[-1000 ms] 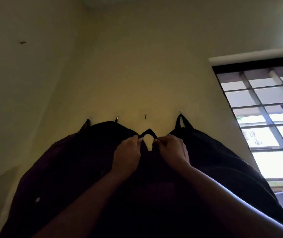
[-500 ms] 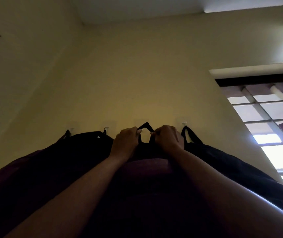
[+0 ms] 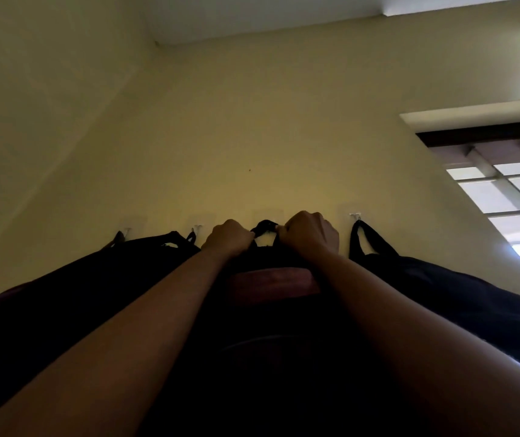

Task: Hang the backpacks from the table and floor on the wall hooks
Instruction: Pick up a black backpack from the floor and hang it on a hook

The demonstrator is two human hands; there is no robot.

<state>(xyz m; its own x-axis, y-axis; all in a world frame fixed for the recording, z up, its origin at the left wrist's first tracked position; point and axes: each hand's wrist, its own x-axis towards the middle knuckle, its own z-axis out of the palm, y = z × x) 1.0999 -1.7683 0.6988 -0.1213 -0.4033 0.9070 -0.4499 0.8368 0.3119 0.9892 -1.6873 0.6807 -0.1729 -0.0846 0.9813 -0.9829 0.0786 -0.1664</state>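
Camera is being tilted steeply upward at a yellow wall (image 3: 283, 137); lighting is dim, dark fabric detail is mostly being lost.

The middle backpack (image 3: 271, 310) is being held up against the wall by both hands. Its black top loop (image 3: 264, 226) is being pinched from either side: the left hand (image 3: 228, 238) is being kept closed in a fist on the loop's left end, the right hand (image 3: 310, 233) likewise curled tight on the right end. The loop is being arched between the two fists, right at the wall (whether it is seated on a hook cannot be told; any hook there is being hidden by the loop and knuckles). A reddish band is being shown across the pack's upper face, just below the wrists.

To the right, a dark backpack (image 3: 441, 288) is being carried by its strap on a small white hook (image 3: 355, 214). To the left, another dark backpack (image 3: 94, 294) is being suspended near a second hook (image 3: 198, 227), with a third hook (image 3: 126, 230) farther left holding a strap.

A barred window (image 3: 510, 197) is being lit brightly at far right.
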